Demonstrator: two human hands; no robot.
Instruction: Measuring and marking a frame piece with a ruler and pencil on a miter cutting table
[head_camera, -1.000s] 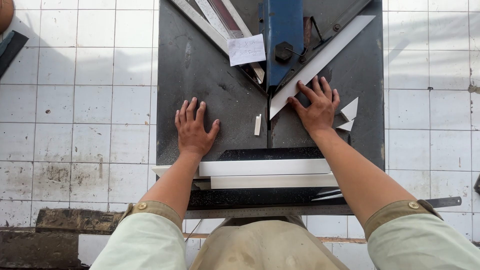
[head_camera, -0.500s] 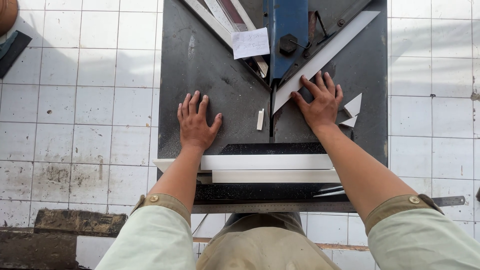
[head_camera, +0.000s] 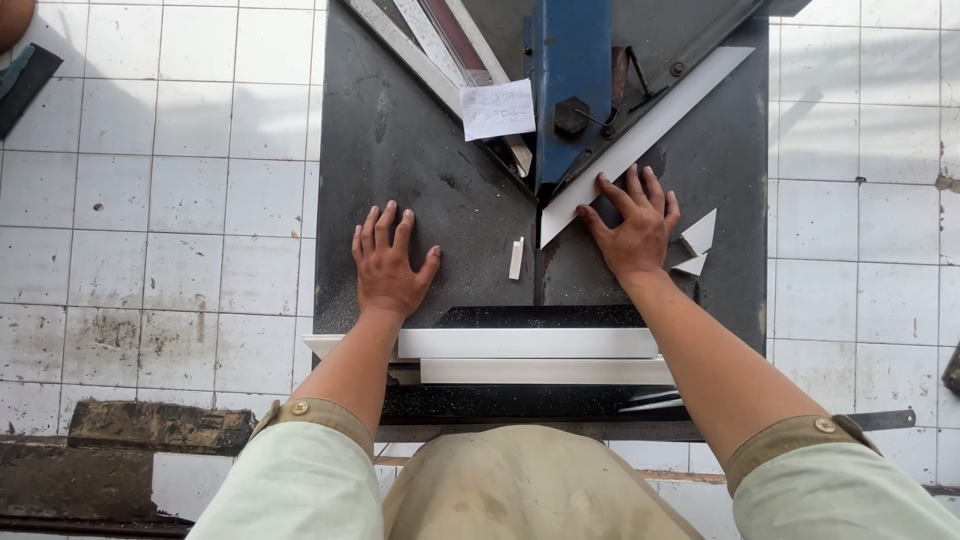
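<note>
A floor of square white tiles (head_camera: 180, 200), scuffed and stained, is lying under a dark metal table (head_camera: 420, 170) whose flat top is showing a rough, dusty, speckled surface. A blue steel block (head_camera: 570, 70) is standing upright at the table's far middle, with grey metal rails running out from it in a V. Two long white strips (head_camera: 530, 355), smooth and straight-edged, are lying side by side across the near edge. A white strip (head_camera: 650, 135) with an angled cut end is lying slantwise along the right rail, its cut tip next to the blue block. The right hand (head_camera: 632, 228) is pressing flat on this strip's lower end, fingers spread. The left hand (head_camera: 388, 265) is resting flat on bare table, fingers spread, holding nothing. A small paper note (head_camera: 497, 109) is sitting on the left rail. Two white triangular offcuts (head_camera: 697, 240) are lying just beside the right hand, and a tiny white piece (head_camera: 516, 258) is lying between the hands.
</note>
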